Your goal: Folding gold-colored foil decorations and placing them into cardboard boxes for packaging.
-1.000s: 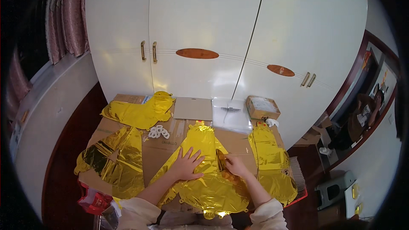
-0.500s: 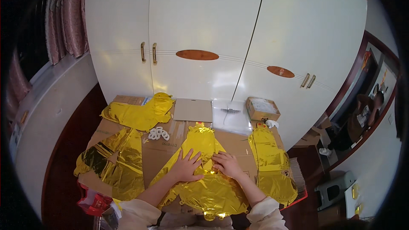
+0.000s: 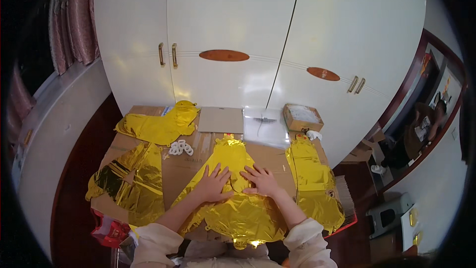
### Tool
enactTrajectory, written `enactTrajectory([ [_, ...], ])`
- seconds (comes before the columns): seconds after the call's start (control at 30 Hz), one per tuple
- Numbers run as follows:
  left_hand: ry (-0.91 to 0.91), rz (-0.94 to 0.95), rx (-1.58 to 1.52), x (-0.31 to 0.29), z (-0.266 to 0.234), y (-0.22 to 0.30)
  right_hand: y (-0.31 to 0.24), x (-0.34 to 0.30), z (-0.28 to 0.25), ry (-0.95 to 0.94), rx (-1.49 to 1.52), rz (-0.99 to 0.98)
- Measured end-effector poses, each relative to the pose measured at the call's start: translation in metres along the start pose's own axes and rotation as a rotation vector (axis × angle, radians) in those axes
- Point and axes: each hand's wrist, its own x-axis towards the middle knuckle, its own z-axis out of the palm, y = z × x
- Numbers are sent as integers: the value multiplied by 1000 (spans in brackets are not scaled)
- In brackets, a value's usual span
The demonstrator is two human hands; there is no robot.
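At six o'clock, left hand (image 3: pixel 212 186) and right hand (image 3: pixel 262 181) pressed, fingers wide, on a gold foil balloon (image 3: pixel 248 216), apparently only part-folded.

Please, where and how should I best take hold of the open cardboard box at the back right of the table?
Probably pinch the near wall of the open cardboard box at its rim, coming from your side with the right hand. It stands open side up, and the white cabinet rises close behind. Keep left of the crumpled white item by its near right corner.
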Motion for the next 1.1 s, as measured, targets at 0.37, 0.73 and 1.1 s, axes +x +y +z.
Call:
enactTrajectory([
  [0.37,-69,256,-193,31,1,32,1,2,-1,-37,21,1],
  [0.73,-52,197,-186,34,11,16,4,-1,-8,-109,20,-46],
  [1.1,-58,255,-119,37,6,11,2,-1,-15,-159,5,-39],
])
